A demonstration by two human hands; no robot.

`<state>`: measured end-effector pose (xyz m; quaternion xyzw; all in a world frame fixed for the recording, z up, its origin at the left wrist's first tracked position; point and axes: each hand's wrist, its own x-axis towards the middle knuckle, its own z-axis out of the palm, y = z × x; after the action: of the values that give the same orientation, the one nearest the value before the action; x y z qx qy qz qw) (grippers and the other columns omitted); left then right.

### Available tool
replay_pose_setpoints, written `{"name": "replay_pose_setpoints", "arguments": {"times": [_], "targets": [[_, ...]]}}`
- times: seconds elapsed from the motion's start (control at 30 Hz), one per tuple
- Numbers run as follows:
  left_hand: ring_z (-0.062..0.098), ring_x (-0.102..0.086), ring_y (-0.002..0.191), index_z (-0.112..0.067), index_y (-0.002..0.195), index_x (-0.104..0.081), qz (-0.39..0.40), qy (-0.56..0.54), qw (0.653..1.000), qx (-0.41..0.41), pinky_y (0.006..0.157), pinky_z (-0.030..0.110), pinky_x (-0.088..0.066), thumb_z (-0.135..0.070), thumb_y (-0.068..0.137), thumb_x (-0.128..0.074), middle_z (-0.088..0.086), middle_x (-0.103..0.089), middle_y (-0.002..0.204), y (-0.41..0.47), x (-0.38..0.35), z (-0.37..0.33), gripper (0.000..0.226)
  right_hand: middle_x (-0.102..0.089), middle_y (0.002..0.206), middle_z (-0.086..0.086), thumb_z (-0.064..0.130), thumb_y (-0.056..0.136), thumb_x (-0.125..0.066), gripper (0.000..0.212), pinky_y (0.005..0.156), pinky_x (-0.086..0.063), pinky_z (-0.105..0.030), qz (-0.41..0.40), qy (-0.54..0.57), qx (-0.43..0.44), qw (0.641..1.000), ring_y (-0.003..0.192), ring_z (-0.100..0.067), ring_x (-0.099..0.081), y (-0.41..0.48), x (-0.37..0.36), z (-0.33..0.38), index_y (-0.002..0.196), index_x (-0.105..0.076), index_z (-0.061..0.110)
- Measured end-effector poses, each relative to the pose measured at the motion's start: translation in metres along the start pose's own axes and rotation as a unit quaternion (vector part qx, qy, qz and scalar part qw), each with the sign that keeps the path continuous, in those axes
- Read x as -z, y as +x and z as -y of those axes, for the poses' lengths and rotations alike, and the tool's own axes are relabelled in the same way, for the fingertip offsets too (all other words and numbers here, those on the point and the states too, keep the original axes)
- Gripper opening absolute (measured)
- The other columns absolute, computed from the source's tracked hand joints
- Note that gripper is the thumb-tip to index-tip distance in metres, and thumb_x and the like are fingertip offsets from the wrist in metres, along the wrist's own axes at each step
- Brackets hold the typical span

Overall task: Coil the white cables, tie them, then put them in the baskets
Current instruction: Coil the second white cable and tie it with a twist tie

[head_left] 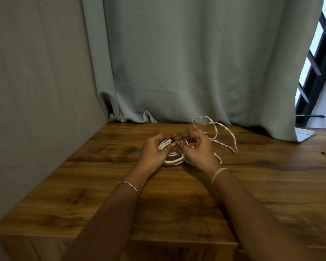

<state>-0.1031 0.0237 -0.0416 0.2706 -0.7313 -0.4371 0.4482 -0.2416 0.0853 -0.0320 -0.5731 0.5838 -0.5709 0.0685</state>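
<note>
White cable coil (174, 160) is gripped near the middle of the tabletop (102, 185) by the left hand (154, 151), its fingers curled round the bundled strands, while a black tie (172, 140) on the bundle is pinched by the right hand (198, 147), and a loose twisted cable (222, 132) is seen just behind.

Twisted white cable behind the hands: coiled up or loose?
Loose. The twisted white cable sprawls in open, uneven loops on the wooden table, with no tie visible on it.
</note>
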Motion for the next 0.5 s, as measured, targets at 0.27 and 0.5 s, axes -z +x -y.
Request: {"name": "replay_pose_setpoints", "arguments": {"times": [0.27,0.5], "targets": [[0.014,-0.067,0.103,-0.034,0.102,-0.068,0.008,-0.01,1.0,-0.015,0.092,0.041,-0.054,-0.015,0.092,-0.063,-0.002,-0.072,0.109,-0.0023,0.0002,-0.0036,0.022,-0.067,0.097,0.0,0.006,0.081,-0.074,0.019,0.069,-0.051,-0.018,0.036,0.079,-0.035,0.996,0.088,-0.011,-0.064,-0.0022,0.0026,0.0021,0.09,-0.063,0.018],[0.021,-0.069,0.099,-0.018,0.104,-0.069,-0.013,-0.065,0.998,0.001,0.083,0.031,-0.056,-0.011,0.087,-0.067,0.004,-0.073,0.102,-0.0001,-0.001,-0.0036,0.018,-0.069,0.105,0.004,0.012,0.086,-0.069,0.027,0.078,-0.055,-0.02,0.06,0.146,-0.08,0.984,0.095,-0.005,-0.067,-0.0038,0.0,-0.0003,0.111,-0.062,0.018]]}}
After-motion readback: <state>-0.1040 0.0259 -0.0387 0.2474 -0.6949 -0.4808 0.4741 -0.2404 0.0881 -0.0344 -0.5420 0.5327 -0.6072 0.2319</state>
